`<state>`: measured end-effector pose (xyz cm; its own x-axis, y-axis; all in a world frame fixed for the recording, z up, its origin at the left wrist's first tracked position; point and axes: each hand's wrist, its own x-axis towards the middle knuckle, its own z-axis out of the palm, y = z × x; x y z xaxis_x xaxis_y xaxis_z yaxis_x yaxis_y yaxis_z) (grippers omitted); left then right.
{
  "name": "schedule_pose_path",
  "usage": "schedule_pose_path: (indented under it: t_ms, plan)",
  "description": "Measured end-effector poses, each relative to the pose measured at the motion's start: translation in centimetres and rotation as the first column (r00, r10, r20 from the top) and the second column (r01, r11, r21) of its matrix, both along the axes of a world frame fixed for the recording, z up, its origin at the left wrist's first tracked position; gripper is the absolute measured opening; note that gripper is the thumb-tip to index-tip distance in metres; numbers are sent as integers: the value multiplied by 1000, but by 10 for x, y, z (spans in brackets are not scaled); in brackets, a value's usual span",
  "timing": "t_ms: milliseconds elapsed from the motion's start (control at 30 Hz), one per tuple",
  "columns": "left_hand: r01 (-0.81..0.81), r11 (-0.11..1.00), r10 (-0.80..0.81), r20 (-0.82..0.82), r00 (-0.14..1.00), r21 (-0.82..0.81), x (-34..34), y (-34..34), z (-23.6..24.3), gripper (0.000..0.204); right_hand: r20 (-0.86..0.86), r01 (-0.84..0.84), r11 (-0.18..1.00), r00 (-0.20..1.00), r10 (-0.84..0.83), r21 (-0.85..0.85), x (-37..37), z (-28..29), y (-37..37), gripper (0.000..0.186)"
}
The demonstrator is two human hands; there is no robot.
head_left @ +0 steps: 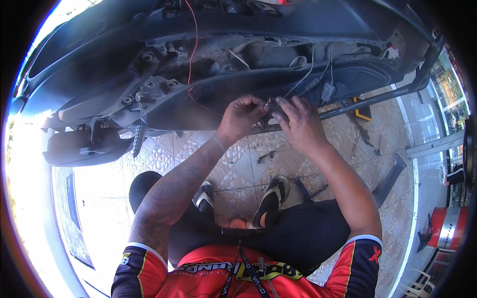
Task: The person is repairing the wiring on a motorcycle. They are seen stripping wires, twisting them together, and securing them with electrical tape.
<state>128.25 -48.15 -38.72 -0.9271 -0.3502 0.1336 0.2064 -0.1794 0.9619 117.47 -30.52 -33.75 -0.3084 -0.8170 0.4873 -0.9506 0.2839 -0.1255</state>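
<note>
Both hands meet at the lower edge of the dark scooter body (208, 99), fingertips almost touching over a small dark connector (276, 108) on thin white wires (313, 74). The left hand (242, 119) pinches at its near end with curled fingers; the right hand (302, 124) is closed over the connector's other end (how firmly, I cannot tell). The piece lies roughly left to right between them, just beneath the panel, about equally near each hand. A red wire (191, 64) hangs down to the left of the hands.
</note>
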Motion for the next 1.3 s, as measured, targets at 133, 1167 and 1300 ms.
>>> schedule_pose_path:
  t_ms: [133,1167,1300]
  plan:
    - [7,1000,-8,-6,1000,-5,1,1,1,6,15,-23,1000,1000,23,-18,-1,0,0,37]
    - [-80,993,78,-31,996,-90,-3,3,-2,7,82,-57,998,995,58,-7,-1,-9,-3,37]
    - [-111,979,106,-38,994,-171,-6,4,-1,7,189,-60,998,980,61,-13,-1,-8,-4,27]
